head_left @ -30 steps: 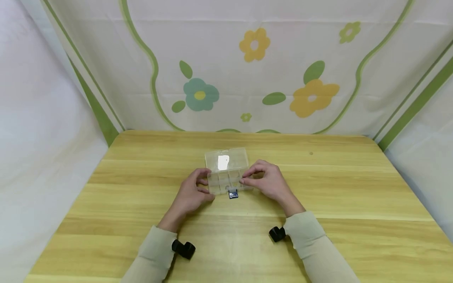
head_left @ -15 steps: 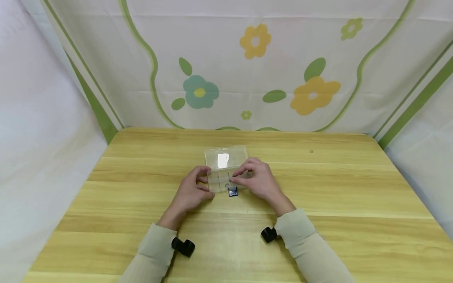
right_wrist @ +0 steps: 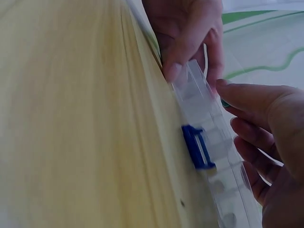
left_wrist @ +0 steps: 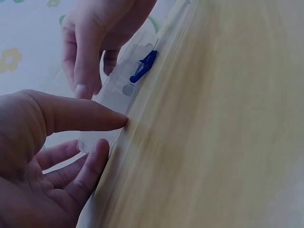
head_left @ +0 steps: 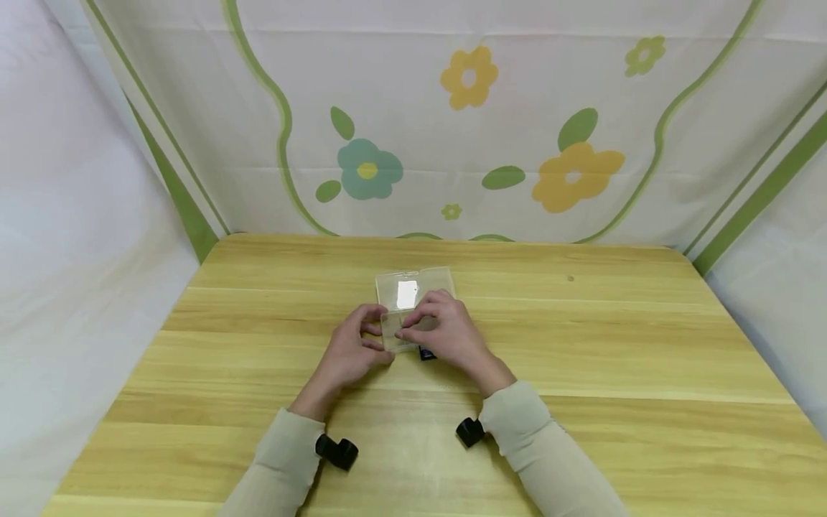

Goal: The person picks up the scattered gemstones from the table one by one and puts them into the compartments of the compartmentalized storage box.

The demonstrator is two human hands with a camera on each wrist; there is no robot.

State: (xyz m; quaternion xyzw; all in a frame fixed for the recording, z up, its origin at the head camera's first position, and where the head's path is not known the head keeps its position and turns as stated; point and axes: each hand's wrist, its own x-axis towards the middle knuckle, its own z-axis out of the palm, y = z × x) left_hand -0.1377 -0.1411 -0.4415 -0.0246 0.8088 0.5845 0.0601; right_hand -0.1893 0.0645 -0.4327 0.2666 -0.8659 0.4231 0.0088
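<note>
A clear plastic compartment box (head_left: pixel 390 332) lies on the table with its lid (head_left: pixel 431 278) tipped back. My left hand (head_left: pixel 352 350) holds the box by its left end, thumb at the front edge. Over the compartments, my right hand (head_left: pixel 446 332) pinches a small dark green piece (right_wrist: pixel 224 103) between thumb and forefinger; its kind cannot be made out. A blue latch (right_wrist: pixel 197 148) sticks out from the box's front side. Small round things (right_wrist: pixel 217 186) show through the wall at the right end. In the head view the right hand hides the right-hand compartments.
The box rests near the middle of the wooden table (head_left: pixel 646 359). Toward the back right lies a tiny round speck (head_left: pixel 571 278). A white cloth with printed flowers (head_left: pixel 468 77) hangs behind the table, and more white cloth closes in both sides.
My right hand has moved left across the box, from its right-hand compartments to the left-hand ones, now partly covering the blue latch. The left hand keeps its hold on the left end.
</note>
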